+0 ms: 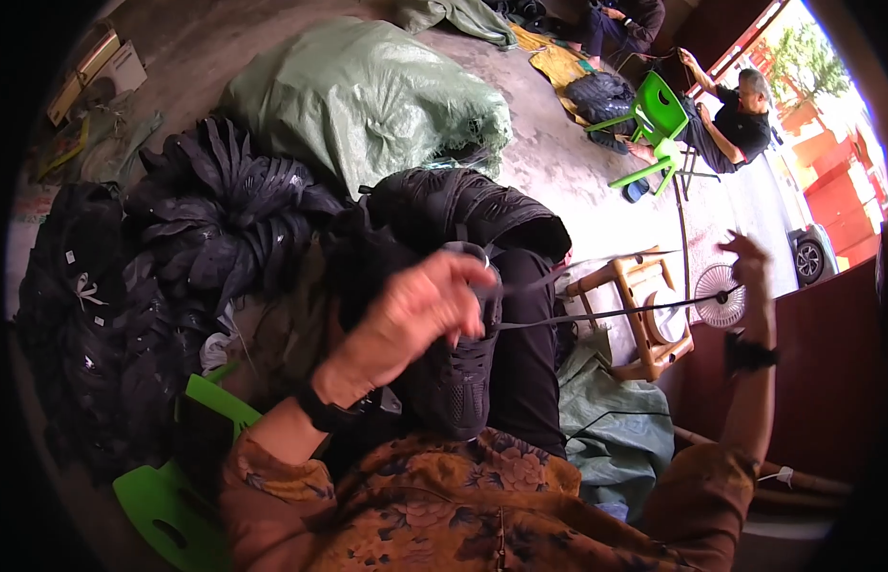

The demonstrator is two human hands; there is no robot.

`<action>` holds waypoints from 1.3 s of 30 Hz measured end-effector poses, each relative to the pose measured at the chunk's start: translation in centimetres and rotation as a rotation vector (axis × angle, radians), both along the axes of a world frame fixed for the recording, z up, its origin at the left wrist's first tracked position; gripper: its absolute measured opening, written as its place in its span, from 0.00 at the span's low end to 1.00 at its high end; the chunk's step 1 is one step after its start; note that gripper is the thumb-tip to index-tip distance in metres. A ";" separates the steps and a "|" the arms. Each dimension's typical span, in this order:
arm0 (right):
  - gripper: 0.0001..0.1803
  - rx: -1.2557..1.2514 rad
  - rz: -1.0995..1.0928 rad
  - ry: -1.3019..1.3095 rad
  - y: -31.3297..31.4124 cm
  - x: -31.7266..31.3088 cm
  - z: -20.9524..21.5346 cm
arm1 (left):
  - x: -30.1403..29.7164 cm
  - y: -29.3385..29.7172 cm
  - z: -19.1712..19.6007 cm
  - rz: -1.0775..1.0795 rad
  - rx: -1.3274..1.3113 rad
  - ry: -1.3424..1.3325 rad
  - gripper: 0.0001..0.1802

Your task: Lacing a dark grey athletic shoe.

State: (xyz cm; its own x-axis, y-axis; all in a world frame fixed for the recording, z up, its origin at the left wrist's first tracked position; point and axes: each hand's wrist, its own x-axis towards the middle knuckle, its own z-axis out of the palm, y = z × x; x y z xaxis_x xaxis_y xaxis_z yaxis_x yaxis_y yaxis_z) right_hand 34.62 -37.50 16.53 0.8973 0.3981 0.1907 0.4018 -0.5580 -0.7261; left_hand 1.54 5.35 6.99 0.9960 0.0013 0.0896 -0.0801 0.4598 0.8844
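Note:
A black mesh sneaker (460, 386) lies on my dark-trousered lap, its toe toward me. My left hand (415, 310) is over its upper part, fingers bent and smeared by motion, so I cannot tell whether they grip anything. From the sneaker a dark flat shoelace (606, 313) runs taut to the right. My right hand (747, 262), raised far out to that side, pinches its end, some fingers spread upward. A second strand, blurred, stretches rightward above the first. More black shoes (444, 205) rest just beyond my lap.
Black shoe pieces (225, 205) are heaped at left, beside a bulging pale-green sack (358, 100). At right stand a bamboo stool (644, 329) and a round fan (719, 286). Two people sit farther off, one (740, 124) near a green chair (660, 110). Another green chair (167, 515) is at lower left.

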 end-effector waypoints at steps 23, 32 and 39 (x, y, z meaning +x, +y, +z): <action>0.04 -0.037 0.334 -0.043 23.0 -26.0 -14.3 | 3.1 2.7 -4.7 0.181 0.578 0.144 0.16; 0.04 0.150 0.457 0.403 23.8 -24.4 -14.1 | 3.0 2.4 -3.9 0.032 1.166 0.029 0.24; 0.10 0.208 0.386 0.697 24.3 -24.9 -14.2 | 3.6 2.1 -5.0 0.061 1.008 0.068 0.24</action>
